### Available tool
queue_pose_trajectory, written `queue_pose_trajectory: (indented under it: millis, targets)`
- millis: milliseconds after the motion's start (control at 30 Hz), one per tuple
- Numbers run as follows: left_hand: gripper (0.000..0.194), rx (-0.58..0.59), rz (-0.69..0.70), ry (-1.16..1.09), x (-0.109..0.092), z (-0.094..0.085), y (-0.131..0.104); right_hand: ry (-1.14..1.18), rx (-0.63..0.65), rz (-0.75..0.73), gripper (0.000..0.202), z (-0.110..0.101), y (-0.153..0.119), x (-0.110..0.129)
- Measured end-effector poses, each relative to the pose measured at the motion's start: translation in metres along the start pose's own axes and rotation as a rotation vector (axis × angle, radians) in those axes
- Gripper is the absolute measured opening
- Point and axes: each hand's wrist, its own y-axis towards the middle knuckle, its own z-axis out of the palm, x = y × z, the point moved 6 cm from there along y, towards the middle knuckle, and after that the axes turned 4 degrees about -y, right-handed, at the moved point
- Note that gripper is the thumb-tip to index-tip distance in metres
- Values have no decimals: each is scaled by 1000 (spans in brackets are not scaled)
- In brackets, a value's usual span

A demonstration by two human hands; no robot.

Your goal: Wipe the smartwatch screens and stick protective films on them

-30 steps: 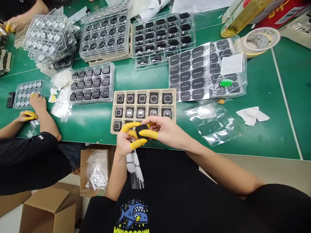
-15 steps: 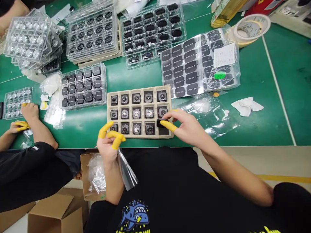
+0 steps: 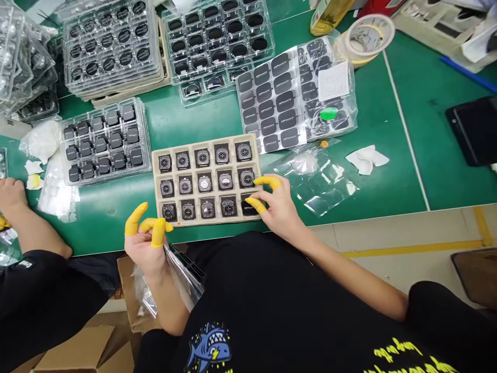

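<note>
A beige tray point(image 3: 205, 225) holds rows of dark square smartwatch bodies point(image 3: 203, 157), most with their round sensor backs up. In its near right compartment lies a smartwatch point(image 3: 248, 205) with a glossy black face up. My right hand point(image 3: 281, 207) is over that corner, its yellow-sleeved index finger and thumb apart, the thumb tip at the watch's edge. My left hand point(image 3: 149, 241) is raised at the tray's near left corner, its yellow-sleeved fingers curled. From its lower fingers hangs a strip of clear plastic film point(image 3: 184, 274) with dark marks.
Stacked clear trays point(image 3: 112, 52) of dark parts stand behind, a smaller stack point(image 3: 104, 140) to the left. Sticker sheets point(image 3: 272, 103), tape rolls point(image 3: 368, 36), a plastic bag point(image 3: 322, 186), crumpled tissue point(image 3: 367, 158) and a phone point(image 3: 476, 129) lie rightward. A co-worker's arm point(image 3: 39, 233) is at left.
The smartwatch pinched in my right hand now lies in the compartment, and those fingers have spread. My left hand still holds the film. The whole view has shifted and turned.
</note>
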Motion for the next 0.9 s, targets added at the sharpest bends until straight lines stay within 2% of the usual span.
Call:
queue_pose_trajectory:
  millis: [100,233,300,400,500,600,700,800,900]
  targets:
    - [61,3,3,-8,4,-3,1,-96,-51,-14,13,-4,-3,2]
    - [60,3,15,31,5,-7,5,-194,-101,-81,27,-14,4,23]
    - [58,33,14,64,5,-7,6,-236,-32,-185,24,-7,10,43]
    - [54,123,4,126,5,-8,7,-306,154,-289,17,14,15,67]
    - [49,211,-1,219,8,-11,3,-356,277,-249,13,27,18,75]
    - [45,305,1,283,11,-12,0,-268,328,-165,10,28,19,78]
    - [38,482,56,385,11,1,-3,-87,366,-67,8,24,18,76]
    - [32,699,190,545,6,27,-10,9,369,1,3,21,19,69]
    - [36,810,370,710,-1,56,-24,127,335,94,21,20,30,60]
